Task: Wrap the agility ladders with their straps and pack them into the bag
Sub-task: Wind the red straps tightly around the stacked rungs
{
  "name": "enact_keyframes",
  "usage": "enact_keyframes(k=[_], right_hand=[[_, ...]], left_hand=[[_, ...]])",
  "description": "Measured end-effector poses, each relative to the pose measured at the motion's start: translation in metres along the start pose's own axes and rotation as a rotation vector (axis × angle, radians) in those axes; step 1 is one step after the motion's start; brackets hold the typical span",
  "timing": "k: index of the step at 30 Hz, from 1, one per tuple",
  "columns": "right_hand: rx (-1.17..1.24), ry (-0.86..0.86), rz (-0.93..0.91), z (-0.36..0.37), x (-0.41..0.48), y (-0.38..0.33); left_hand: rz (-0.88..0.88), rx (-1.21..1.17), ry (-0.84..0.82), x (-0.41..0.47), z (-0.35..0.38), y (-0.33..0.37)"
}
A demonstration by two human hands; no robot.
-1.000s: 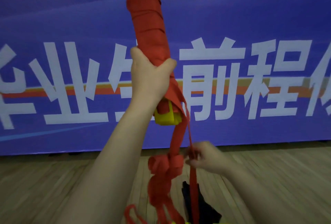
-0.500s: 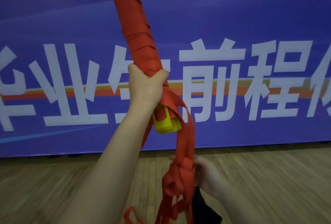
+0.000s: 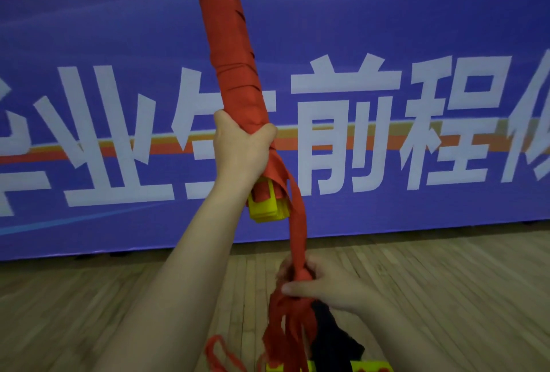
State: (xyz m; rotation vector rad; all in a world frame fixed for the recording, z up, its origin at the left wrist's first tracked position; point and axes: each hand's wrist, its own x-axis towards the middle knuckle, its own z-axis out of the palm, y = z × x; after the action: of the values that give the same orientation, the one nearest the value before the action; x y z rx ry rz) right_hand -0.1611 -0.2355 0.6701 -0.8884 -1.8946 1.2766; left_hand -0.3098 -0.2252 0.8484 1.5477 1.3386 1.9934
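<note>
**Keep the strap taut before the next turn**

My left hand [image 3: 242, 148] is curled tight round the upright ladder bundle [image 3: 235, 74], just above its yellow rung ends [image 3: 268, 208]. My right hand [image 3: 324, 285] clutches the bunched strap [image 3: 297, 222] lower down. I should pull it snug, then lay each turn flat, overlapping downward.

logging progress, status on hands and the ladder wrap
Left hand grips ladder bundle, upright. Right hand holds loose strap, bunched. Wrap unfinished near yellow rungs. Nothing seen blocking.
</note>
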Motion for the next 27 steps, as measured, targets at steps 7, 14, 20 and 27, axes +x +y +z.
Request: enact_keyframes(k=[7,14,20,27], right_hand=[[0.75,0.281,-0.054,-0.032,0.002,0.058],[0.913,0.374,0.166,-0.048,0.0,0.085],[0.821,0.558,0.485,-0.059,0.015,0.095],[0.324,0.43,0.348,-0.057,0.024,0.057]], left_hand=[[0.035,0.039,0.015,0.004,-0.007,0.001],[0.067,0.089,0.012,0.004,-0.009,-0.006],[0.096,0.121,0.009,-0.002,-0.008,-0.014],[0.106,0.184,-0.012,-0.01,-0.01,-0.024]])
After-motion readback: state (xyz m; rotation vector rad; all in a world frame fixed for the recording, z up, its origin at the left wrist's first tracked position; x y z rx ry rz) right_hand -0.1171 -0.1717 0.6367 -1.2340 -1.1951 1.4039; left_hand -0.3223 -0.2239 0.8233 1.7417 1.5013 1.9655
